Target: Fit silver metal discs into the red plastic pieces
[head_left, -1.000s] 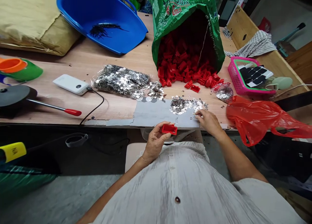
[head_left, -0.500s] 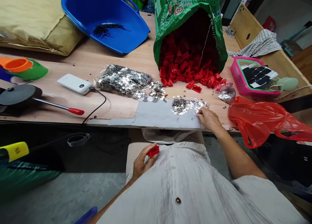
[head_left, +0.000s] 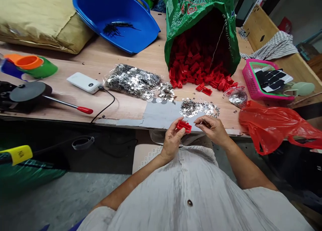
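My left hand (head_left: 173, 140) pinches a small red plastic piece (head_left: 183, 126) at the table's front edge, over a grey sheet (head_left: 161, 115). My right hand (head_left: 212, 128) is just to its right, fingertips pinched together on something tiny that I cannot make out. A loose heap of small shiny metal bits (head_left: 193, 107) lies right behind both hands. Further back a green sack (head_left: 201, 9) lies on its side and spills many red plastic pieces (head_left: 198, 68) onto the wooden table (head_left: 120, 107).
A clear bag of metal bits (head_left: 132, 80), a white power bank (head_left: 84, 82) with a black cable, and a blue basin (head_left: 115, 18) lie to the left. A pink basket (head_left: 251, 85) and a red plastic bag (head_left: 274, 123) sit to the right.
My left hand dropped to my lap with a red piece, then rose to the table edge with one. My right hand left the metal heap and came toward the left hand.
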Available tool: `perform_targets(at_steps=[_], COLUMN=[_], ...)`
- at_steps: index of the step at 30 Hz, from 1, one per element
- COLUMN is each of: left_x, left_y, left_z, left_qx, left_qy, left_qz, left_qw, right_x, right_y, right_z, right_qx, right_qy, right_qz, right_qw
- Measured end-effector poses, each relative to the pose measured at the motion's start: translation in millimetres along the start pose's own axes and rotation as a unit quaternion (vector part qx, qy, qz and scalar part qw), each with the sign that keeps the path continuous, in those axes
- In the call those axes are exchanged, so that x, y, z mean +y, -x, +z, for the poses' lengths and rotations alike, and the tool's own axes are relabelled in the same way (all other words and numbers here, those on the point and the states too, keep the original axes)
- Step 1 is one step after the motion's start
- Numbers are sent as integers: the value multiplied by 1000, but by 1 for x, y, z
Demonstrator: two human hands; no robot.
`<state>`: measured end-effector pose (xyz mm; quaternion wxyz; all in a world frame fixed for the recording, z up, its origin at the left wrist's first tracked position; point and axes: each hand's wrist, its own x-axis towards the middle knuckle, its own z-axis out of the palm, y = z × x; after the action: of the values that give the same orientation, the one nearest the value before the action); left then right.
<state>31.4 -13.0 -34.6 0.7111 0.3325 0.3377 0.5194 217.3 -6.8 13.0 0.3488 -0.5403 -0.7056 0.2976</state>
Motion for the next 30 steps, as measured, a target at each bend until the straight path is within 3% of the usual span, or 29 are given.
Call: perform_targets(at_steps=[3, 10, 14, 19, 24, 30], left_x=[8, 20, 29, 29, 24, 29], left_y=[-3, -6, -9, -10, -12, -32], left_z=[-1, -5, -8, -11, -18, -40], left_qx=[-19, -38, -61, -91, -101, -107], left_qy=[12, 17, 21, -1, -28, -188], left_qz=[-18, -30, -40, -48, -31, 39], left_qw=[1000, 999, 997, 995, 994, 976], right_x=[-4, -4, -4, -2, 3, 14], right_y=[1, -5, -8, -8, -5, -5], right_z=[5, 16, 13, 12, 15, 28], right_qx=[11, -34, -70, -106, -97, -81], right_qy=[5, 11, -18, -64, -96, -15], right_qz=[-7, -122, -153, -85, 12, -9], right_qw=[1000, 992, 986, 989, 990, 997])
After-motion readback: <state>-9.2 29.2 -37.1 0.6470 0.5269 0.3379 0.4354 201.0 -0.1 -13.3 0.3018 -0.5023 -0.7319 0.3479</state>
